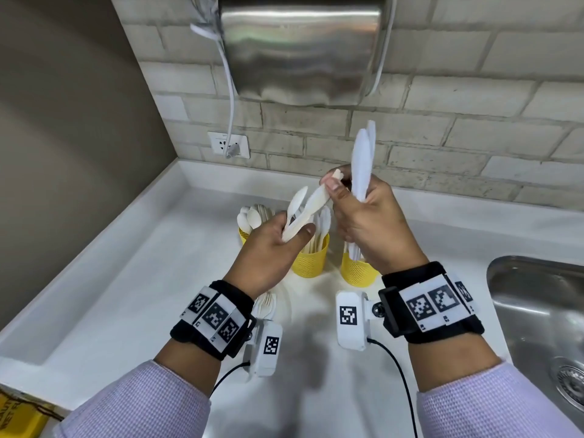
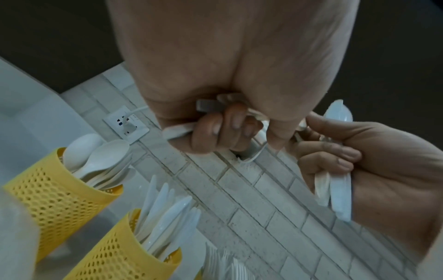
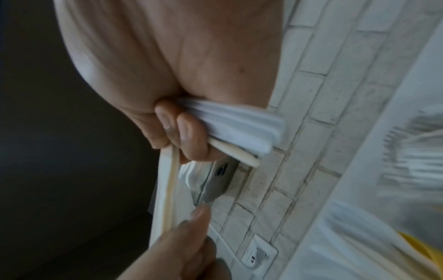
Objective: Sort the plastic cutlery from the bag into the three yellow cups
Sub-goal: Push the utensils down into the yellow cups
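Note:
My left hand grips a cream knife and a white spoon above the cups. My right hand holds a bundle of white knives upright, and its thumb and forefinger pinch the far end of the cream knife. Three yellow mesh cups stand on the counter: the left cup holds spoons, the middle cup knives, and the right cup is partly hidden by my right hand. The left wrist view shows the spoon cup, the knife cup and fork tips. The right wrist view shows my fingers curled round the knives.
Loose forks lie on the white counter near my left wrist. A steel sink is at the right. A hand dryer and a wall socket are on the brick wall behind. The counter's raised edge runs along the left.

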A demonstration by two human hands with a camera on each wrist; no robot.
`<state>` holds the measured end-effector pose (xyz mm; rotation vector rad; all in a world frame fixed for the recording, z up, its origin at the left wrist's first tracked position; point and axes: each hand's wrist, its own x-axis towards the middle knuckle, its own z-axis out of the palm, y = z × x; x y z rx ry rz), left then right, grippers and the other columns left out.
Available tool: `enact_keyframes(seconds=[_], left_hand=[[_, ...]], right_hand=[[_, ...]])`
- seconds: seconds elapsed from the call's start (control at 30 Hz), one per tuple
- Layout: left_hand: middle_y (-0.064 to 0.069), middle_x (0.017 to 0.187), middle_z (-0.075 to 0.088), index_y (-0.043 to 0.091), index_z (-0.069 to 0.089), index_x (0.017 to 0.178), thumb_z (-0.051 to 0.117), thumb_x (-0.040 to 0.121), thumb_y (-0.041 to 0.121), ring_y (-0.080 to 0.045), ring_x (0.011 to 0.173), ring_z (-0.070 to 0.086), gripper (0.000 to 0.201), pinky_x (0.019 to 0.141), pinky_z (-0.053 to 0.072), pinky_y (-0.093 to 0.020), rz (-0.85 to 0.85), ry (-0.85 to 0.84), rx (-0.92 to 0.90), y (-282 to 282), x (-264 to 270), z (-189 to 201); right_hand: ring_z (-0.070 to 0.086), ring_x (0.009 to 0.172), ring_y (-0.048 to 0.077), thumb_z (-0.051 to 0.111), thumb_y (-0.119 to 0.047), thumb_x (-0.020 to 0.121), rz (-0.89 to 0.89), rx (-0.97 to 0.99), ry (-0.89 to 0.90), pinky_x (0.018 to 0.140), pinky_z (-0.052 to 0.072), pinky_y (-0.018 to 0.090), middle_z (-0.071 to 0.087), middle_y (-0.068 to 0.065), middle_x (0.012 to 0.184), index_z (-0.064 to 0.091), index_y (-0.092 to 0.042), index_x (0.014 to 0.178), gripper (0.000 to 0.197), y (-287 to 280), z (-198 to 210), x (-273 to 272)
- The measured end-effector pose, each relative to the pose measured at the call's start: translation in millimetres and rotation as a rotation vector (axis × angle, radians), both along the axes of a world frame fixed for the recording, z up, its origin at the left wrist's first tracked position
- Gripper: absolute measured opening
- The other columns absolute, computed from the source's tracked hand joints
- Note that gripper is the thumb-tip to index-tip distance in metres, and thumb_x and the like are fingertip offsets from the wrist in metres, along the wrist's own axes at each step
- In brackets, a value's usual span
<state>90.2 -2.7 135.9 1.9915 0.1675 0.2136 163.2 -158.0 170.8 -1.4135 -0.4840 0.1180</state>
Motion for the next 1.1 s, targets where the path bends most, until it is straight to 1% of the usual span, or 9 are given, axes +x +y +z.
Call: enact_keyframes(seconds=[0.13,0.23,0.47,0.7,0.8,0.87,0.97,1.03,1.1], left_hand=[[-0.008,0.081,0.066,0.010,0.058,0.096,0.066,0.096,0.040,-0.017,0.069,0.059,0.030,0.069,0.049,-0.036,0.094,-0.054,0.116,-5,2,-2],[-0.001,0.081,0.066,0.011,0.054,0.096,0.067,0.095,0.037,-0.017,0.072,0.060,0.029,0.067,0.049,-0.034,0.100,-0.081,0.185,-8,2,-4],[0.009,0.080,0.061,0.012,0.047,0.093,0.068,0.094,0.027,-0.008,0.071,0.059,0.026,0.064,0.046,-0.027,0.049,-0.146,0.155,-6,1,-2],[0.015,0.061,0.042,0.012,0.054,0.095,0.047,0.107,0.039,-0.008,0.050,0.036,0.030,0.051,0.029,-0.026,0.021,-0.070,-0.273,-1,-4,-4],[0.004,0.064,0.035,0.015,0.051,0.088,0.038,0.111,0.036,-0.011,0.049,0.023,0.034,0.043,0.019,-0.020,0.008,0.022,-0.503,-3,-4,-4],[-0.002,0.067,0.042,0.016,0.046,0.081,0.039,0.110,0.036,-0.014,0.049,0.036,0.036,0.041,0.029,-0.021,0.047,0.105,-0.624,-7,-3,-3],[-0.016,0.084,0.068,0.015,0.046,0.074,0.045,0.107,0.043,-0.030,0.076,0.074,0.043,0.060,0.061,-0.032,0.028,0.258,-0.894,-13,-2,0],[-0.024,0.095,0.072,0.014,0.046,0.072,0.048,0.104,0.049,-0.040,0.097,0.075,0.047,0.079,0.064,-0.042,-0.047,0.327,-1.075,-14,0,1],[-0.022,0.091,0.071,0.014,0.044,0.073,0.047,0.102,0.052,-0.037,0.092,0.075,0.048,0.086,0.063,-0.045,-0.103,0.361,-1.155,-13,2,2]], right_hand=[[0.023,0.040,0.012,0.054,-0.013,0.105,0.002,0.166,0.225,0.042,0.020,0.021,0.029,0.004,0.055,0.061,-0.005,0.101,0.011,10,-6,-9],[0.025,0.041,0.014,0.058,-0.013,0.103,0.011,0.120,0.234,0.042,0.022,0.022,0.030,0.003,0.053,0.058,0.012,0.102,0.025,16,-10,-12],[0.042,0.049,0.019,0.049,-0.016,0.107,-0.097,0.246,0.320,0.050,0.040,0.030,0.048,0.010,0.063,0.055,-0.001,0.091,0.023,20,-11,-14],[0.075,0.081,0.031,0.044,-0.025,0.109,-0.150,0.697,0.628,0.079,0.060,0.051,0.067,0.010,0.077,0.057,-0.004,0.095,0.029,5,-9,2],[0.055,0.055,0.021,0.050,-0.033,0.107,-0.215,0.818,0.618,0.064,0.056,0.038,0.050,0.003,0.065,0.051,-0.018,0.091,0.022,2,-9,8],[0.035,0.047,0.015,0.054,-0.036,0.105,-0.294,0.768,0.496,0.050,0.040,0.026,0.036,-0.001,0.060,0.046,-0.021,0.087,0.025,1,-4,5],[0.025,0.042,0.013,0.061,-0.030,0.102,-0.332,0.605,0.246,0.043,0.029,0.023,0.028,-0.004,0.052,0.047,-0.022,0.078,0.029,7,2,-7],[0.027,0.038,0.015,0.066,-0.023,0.099,-0.318,0.509,0.122,0.043,0.032,0.024,0.032,-0.003,0.047,0.051,-0.023,0.073,0.030,14,-2,-15],[0.034,0.036,0.018,0.070,-0.021,0.096,-0.293,0.395,0.041,0.044,0.037,0.026,0.039,0.001,0.045,0.051,-0.020,0.068,0.035,20,-10,-22]])
